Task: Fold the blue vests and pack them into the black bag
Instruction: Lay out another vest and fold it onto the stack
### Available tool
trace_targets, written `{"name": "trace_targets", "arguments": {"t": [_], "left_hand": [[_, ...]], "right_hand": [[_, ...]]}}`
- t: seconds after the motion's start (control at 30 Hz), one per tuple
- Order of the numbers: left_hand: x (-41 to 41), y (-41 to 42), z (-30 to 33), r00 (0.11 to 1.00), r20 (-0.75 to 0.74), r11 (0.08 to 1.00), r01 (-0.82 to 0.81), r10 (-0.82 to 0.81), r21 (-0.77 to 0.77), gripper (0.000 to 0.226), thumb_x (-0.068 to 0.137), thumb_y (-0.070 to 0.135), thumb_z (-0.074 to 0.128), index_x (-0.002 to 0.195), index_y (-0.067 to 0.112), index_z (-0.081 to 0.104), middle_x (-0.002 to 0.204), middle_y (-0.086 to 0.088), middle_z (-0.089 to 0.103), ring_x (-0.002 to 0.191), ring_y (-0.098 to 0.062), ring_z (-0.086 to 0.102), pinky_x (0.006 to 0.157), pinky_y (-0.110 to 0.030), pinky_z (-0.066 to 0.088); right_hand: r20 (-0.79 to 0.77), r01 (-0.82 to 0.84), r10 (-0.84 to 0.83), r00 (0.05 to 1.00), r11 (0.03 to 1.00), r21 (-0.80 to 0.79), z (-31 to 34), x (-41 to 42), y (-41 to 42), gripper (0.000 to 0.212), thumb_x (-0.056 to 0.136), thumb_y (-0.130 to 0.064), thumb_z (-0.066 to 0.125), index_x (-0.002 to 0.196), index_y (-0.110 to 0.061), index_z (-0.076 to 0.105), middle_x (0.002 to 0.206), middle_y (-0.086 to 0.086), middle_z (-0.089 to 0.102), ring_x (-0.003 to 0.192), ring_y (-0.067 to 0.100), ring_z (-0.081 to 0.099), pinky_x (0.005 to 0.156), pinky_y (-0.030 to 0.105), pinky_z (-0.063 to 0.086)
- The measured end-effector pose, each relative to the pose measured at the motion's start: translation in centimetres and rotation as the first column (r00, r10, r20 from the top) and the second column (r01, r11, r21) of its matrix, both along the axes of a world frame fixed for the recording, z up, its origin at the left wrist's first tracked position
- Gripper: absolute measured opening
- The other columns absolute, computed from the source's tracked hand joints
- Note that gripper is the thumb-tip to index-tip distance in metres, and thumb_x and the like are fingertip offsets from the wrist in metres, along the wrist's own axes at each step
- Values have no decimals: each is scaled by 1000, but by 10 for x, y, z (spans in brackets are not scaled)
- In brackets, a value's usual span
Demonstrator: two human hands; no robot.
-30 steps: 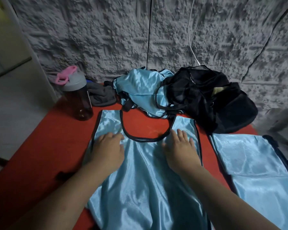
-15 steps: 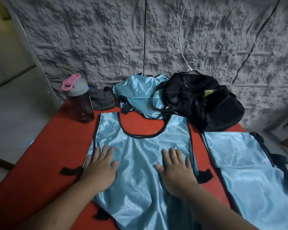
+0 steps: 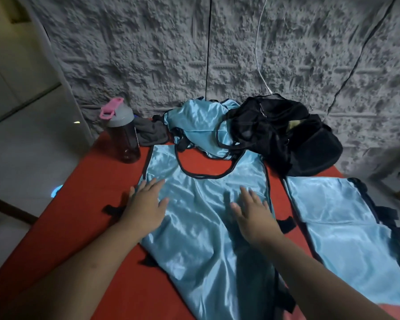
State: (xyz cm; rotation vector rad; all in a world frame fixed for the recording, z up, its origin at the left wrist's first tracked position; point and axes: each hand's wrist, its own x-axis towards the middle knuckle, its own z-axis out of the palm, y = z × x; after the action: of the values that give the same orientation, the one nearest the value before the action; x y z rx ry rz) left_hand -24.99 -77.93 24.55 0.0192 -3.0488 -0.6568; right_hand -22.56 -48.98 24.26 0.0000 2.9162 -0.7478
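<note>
A shiny blue vest (image 3: 203, 218) with black trim lies spread flat on the red table (image 3: 83, 204), neck opening toward the wall. My left hand (image 3: 146, 204) rests flat on its left side, fingers apart. My right hand (image 3: 252, 213) lies flat on its right side, fingers spread. Neither hand grips anything. A second blue vest (image 3: 340, 225) lies folded at the right. A crumpled blue vest pile (image 3: 199, 128) sits at the back beside the black bag (image 3: 286, 135), which stands against the wall at the back right.
A dark bottle (image 3: 123, 137) with a grey lid and pink cap stands at the back left, with a grey cloth (image 3: 150, 133) next to it. A black cable and a white cable hang down the rough grey wall. The table's left edge drops to the floor.
Both hands slid down the vest toward me over the earlier frames, then shifted slightly outward and forward. The view has pulled back, showing more of the vest and its black side straps.
</note>
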Motion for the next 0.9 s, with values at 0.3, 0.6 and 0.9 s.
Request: {"name": "trace_targets", "arguments": {"t": [0.3, 0.6, 0.9], "left_hand": [[120, 6, 21, 956, 100, 961, -273, 276, -44, 29, 89, 41, 63, 109, 19, 60, 106, -4, 70, 103, -31, 65, 82, -35, 52], [106, 19, -1, 806, 471, 329, -581, 358, 744, 22, 79, 21, 85, 91, 6, 73, 90, -16, 77, 62, -22, 65, 52, -30, 52], [66, 27, 10, 752, 597, 158, -649, 278, 744, 16, 86, 8, 64, 75, 15, 56, 60, 1, 45, 46, -9, 36, 37, -14, 19]], "right_hand": [[87, 172, -214, 973, 923, 344, 54, 91, 21, 32, 91, -42, 59, 105, -14, 66, 95, 3, 69, 89, 29, 67, 64, 29, 43], [117, 318, -339, 934, 933, 169, 25, 114, 9, 25, 92, -42, 55, 85, -18, 57, 73, -5, 53, 73, 26, 57, 66, 32, 48], [32, 410, -427, 904, 843, -347, 50, 78, 8, 22, 88, -21, 68, 78, -2, 64, 72, 14, 67, 67, 28, 63, 55, 31, 44]]}}
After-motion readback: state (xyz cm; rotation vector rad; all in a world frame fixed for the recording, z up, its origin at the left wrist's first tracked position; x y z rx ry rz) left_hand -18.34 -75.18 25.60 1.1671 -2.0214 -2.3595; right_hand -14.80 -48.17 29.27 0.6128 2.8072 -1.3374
